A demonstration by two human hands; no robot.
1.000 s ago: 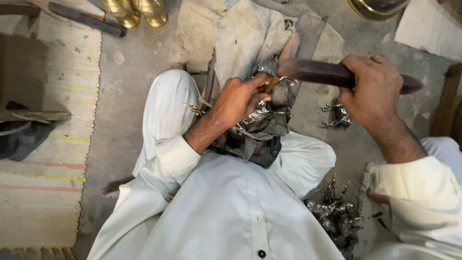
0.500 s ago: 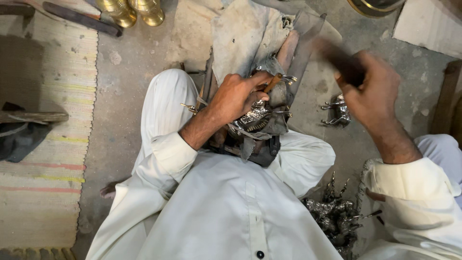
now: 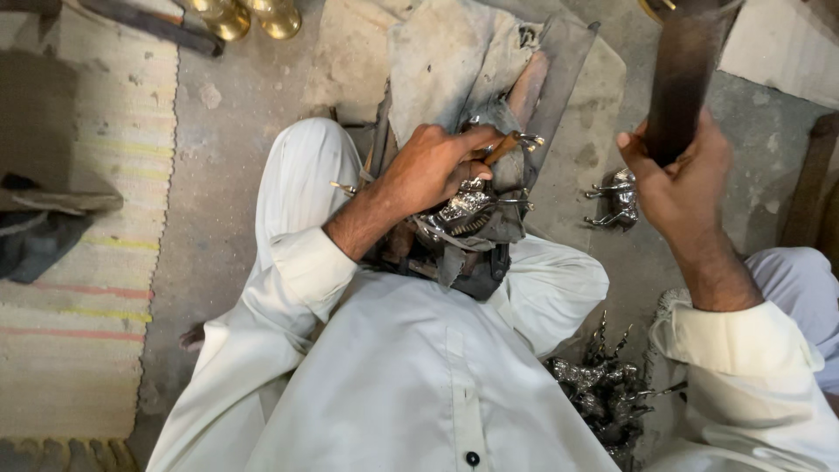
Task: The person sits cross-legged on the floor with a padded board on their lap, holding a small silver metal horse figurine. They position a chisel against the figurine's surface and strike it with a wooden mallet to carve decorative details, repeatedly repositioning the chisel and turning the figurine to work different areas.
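Observation:
My left hand (image 3: 430,166) grips a small wooden-handled chisel (image 3: 509,144), its tip set against a shiny silver metal figure (image 3: 461,208) resting on dark cloth in my lap. My right hand (image 3: 677,179) is raised at the right, closed around a dark wooden mallet (image 3: 686,74) that points up toward the top edge. I sit cross-legged in white clothing.
Another silver metal figure (image 3: 619,199) lies on the concrete floor right of my lap. A heap of similar silver figures (image 3: 603,389) sits by my right knee. Brass vessels (image 3: 249,16) stand at the top left, and a striped woven mat (image 3: 79,262) covers the left.
My right hand has swung the mallet from lying across the chisel up and to the right, high above the work. My left hand stays on the chisel.

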